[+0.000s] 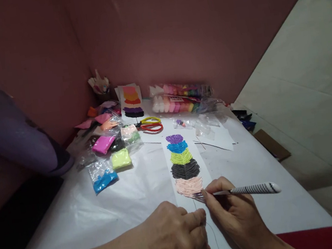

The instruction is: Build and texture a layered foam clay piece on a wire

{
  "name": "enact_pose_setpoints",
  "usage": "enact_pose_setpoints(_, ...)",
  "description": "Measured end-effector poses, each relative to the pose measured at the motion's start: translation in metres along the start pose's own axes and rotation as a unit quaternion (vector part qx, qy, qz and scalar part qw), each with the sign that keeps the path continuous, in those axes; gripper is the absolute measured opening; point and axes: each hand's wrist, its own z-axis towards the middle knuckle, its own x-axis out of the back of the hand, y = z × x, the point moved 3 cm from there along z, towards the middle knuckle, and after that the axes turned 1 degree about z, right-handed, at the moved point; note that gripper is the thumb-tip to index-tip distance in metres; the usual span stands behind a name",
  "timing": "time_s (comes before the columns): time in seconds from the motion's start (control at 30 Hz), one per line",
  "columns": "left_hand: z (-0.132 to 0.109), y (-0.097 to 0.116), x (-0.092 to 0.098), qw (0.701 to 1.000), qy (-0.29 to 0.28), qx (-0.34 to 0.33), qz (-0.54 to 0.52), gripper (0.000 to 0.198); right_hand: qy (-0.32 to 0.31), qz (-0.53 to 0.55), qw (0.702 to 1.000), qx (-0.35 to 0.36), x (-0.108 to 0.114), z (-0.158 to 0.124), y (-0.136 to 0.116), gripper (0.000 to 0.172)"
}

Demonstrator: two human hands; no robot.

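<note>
A white paper strip lies on the table with a feather-like stack of textured clay bands in purple, blue, yellow-green, black and pale peach. My right hand grips a fork with a zigzag-patterned handle and white end. Its tines touch the lower edge of the peach clay. Curled fingers of my left hand press on the strip just below that band, holding the paper. A thin drawn line runs down the strip below the bands. The left fingertips are partly hidden.
Clay packets in blue, yellow-green and magenta lie left. Behind are scissors, a finished-looking coloured card and a clay pack. A purple cylindrical object leans in at left. A pink wall stands behind.
</note>
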Motion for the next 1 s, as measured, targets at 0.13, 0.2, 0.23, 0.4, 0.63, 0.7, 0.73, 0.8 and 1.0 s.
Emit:
enact_pose_setpoints(0.13,0.000,0.000,0.000,1.000,-0.002,-0.004,0.002,0.015,0.014,-0.009,1.000,0.001,0.003,0.001,-0.001,0.016)
enact_pose_setpoints(0.2,0.000,0.000,0.001,1.000,-0.008,0.000,-0.001,0.014,0.019,-0.010,1.000,0.002,0.005,0.001,-0.002,0.016)
enact_pose_setpoints(0.23,0.000,0.001,0.001,1.000,-0.012,0.003,-0.003,0.013,0.032,-0.009,0.999,0.005,0.007,0.001,-0.003,0.016)
enact_pose_setpoints(0.4,0.001,0.001,0.003,1.000,-0.012,0.010,0.001,0.014,0.135,0.007,0.991,0.020,0.015,0.001,-0.003,0.010)
enact_pose_setpoints(0.63,0.000,0.001,0.000,1.000,-0.017,0.001,-0.007,0.014,0.051,0.016,0.998,0.014,0.007,0.000,-0.009,0.016)
enact_pose_setpoints(0.7,0.000,0.001,0.001,1.000,-0.018,0.001,-0.008,0.016,0.058,0.005,0.998,0.009,0.007,0.002,-0.008,0.017)
enact_pose_setpoints(0.73,0.000,0.001,0.002,1.000,-0.016,0.004,-0.007,0.017,0.056,0.002,0.998,0.006,0.007,0.002,-0.007,0.017)
enact_pose_setpoints(0.8,0.000,0.002,0.003,1.000,-0.010,0.007,-0.010,0.017,0.046,0.000,0.999,0.002,0.007,0.003,-0.006,0.018)
enact_pose_setpoints(1.0,0.001,0.001,0.004,1.000,-0.015,0.013,-0.011,0.015,0.033,-0.011,0.999,-0.012,0.006,0.005,-0.006,0.018)
